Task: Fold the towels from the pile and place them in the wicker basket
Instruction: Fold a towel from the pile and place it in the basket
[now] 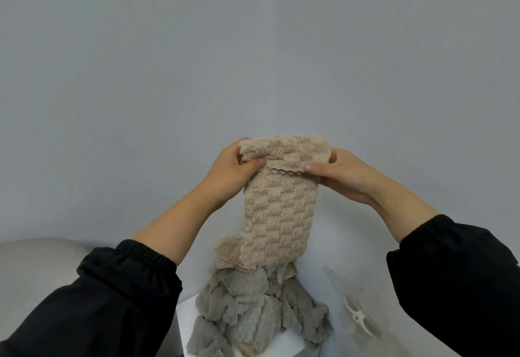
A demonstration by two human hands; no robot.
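Up in front of the plain grey wall (pixel 253 47), two hands hold a soft beige towel with a bumpy square pattern (pixel 281 207). The towel is long and thin and hangs straight down. Its top part is folded over toward the person, so a wavy edge runs across just under the thumbs. The left hand (pixel 230 173) pinches the top left corner, with the thumb in front and the fingers curled behind. The right hand (pixel 346 176) pinches the top right corner the same way. The hands are close together, with only the towel between them. Both arms wear black sleeves (pixel 112 286) with stretchy cuffs.

Below the towel lies a pile of fluffy grey and beige towels (pixel 253 309), all crumpled, on a white table top (pixel 185 317). The hanging end comes down to the top of the pile, and I cannot tell if it touches. A small white plastic thing (pixel 357 316) lies to the right of the pile
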